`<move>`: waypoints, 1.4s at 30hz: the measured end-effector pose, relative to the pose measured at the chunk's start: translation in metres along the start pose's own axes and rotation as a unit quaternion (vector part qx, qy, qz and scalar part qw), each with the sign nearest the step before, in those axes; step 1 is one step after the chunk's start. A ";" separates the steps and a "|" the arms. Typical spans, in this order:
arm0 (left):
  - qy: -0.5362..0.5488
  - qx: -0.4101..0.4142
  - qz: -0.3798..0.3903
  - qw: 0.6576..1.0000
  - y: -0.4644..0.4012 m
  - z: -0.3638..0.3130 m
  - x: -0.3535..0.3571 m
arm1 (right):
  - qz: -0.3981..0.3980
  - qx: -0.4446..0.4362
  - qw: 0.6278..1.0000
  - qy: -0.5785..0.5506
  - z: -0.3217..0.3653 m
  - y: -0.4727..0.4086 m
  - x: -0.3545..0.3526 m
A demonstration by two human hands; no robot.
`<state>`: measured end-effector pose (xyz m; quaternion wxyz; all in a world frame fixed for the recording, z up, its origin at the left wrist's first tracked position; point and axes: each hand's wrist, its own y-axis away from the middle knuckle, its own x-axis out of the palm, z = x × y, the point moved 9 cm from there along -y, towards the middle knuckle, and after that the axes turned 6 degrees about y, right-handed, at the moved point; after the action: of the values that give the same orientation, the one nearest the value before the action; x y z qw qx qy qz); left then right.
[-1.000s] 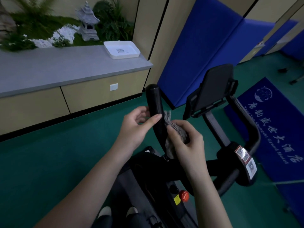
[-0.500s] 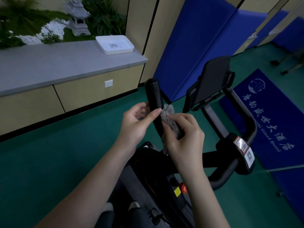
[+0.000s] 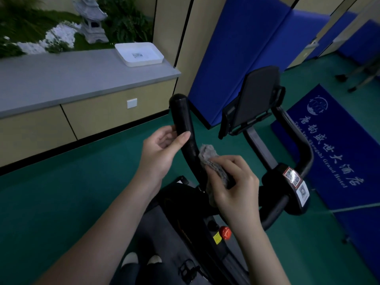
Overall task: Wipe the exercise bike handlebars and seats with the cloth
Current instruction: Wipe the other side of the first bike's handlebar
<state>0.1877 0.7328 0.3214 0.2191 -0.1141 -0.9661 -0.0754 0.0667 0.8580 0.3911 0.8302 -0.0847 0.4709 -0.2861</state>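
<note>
- Right hand [image 3: 234, 188] now lower on the left handlebar [image 3: 185, 128] than half a second ago, fingers curled round the grey cloth [image 3: 213, 161] and pressing it against the inner side of the bar, below the bend.
- Cloth bunched between hand and bar, a tuft sticking out above the fingers and a tail hanging beneath, touching the bar on its right face.
- Left hand [image 3: 162, 153] unchanged in role: thumb laid across the front of the same bar above the cloth, fingers hooked loosely behind, steadying rather than wiping.
- Stroke reads as a downward pass along the bar, following an upward one; upper end of the bar, above the left hand, likely still to be covered.
- Right handlebar [image 3: 302, 145], well to the right of the left one beyond the tablet holder [image 3: 253, 99], untouched by either hand.
- Seat not in view; task judged early, one bar partly wiped.
</note>
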 end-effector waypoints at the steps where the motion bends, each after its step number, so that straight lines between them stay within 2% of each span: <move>1: -0.001 0.002 -0.003 1.000 0.000 0.000 0.000 | -0.007 0.015 1.000 -0.003 -0.003 -0.003 0.000; 4: 0.000 0.004 -0.018 1.000 0.001 0.002 -0.001 | 0.026 0.059 0.997 -0.036 -0.008 -0.021 0.017; 9: -0.005 0.001 -0.039 0.999 0.004 0.008 -0.004 | 0.172 0.143 0.969 -0.104 -0.038 -0.027 0.040; 13: -0.002 -0.003 -0.052 0.999 0.006 0.013 -0.003 | 0.249 0.190 0.928 -0.200 -0.052 -0.025 0.050; 17: 0.002 0.007 -0.071 0.997 0.009 0.014 -0.003 | 0.319 0.236 0.855 -0.334 -0.036 -0.031 0.072; 23: 0.000 0.023 -0.089 0.996 0.011 0.013 -0.003 | 0.380 0.263 0.819 -0.341 -0.056 -0.007 0.069; 25: 0.002 0.031 -0.091 0.995 0.012 0.012 -0.002 | 0.386 0.253 0.826 -0.324 -0.056 -0.009 0.068; 29: -0.017 0.041 -0.096 0.994 0.015 0.010 -0.001 | 0.350 0.219 0.864 -0.287 -0.048 -0.022 0.072; 32: -0.100 0.083 -0.102 0.986 0.018 0.001 -0.001 | 0.324 0.185 0.896 -0.241 -0.054 -0.018 0.064; 35: -0.184 0.109 -0.090 0.973 0.021 -0.005 -0.002 | 0.296 0.180 0.909 -0.233 -0.065 -0.009 0.047; 37: -0.196 0.109 -0.080 0.971 0.021 -0.006 -0.005 | 0.263 0.184 0.922 -0.215 -0.065 -0.005 0.039; 39: -0.204 0.109 -0.071 0.970 0.020 -0.008 -0.006 | 0.208 0.152 0.953 -0.160 -0.056 -0.008 0.034; 42: -0.260 0.152 -0.061 0.952 0.024 -0.017 -0.006 | 0.134 0.128 0.974 -0.128 -0.038 -0.009 0.022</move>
<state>0.2064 0.7517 0.3366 -0.0298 -0.0358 -0.9948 0.0910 0.0396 0.8436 0.3581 0.9184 0.0498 0.3270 -0.2172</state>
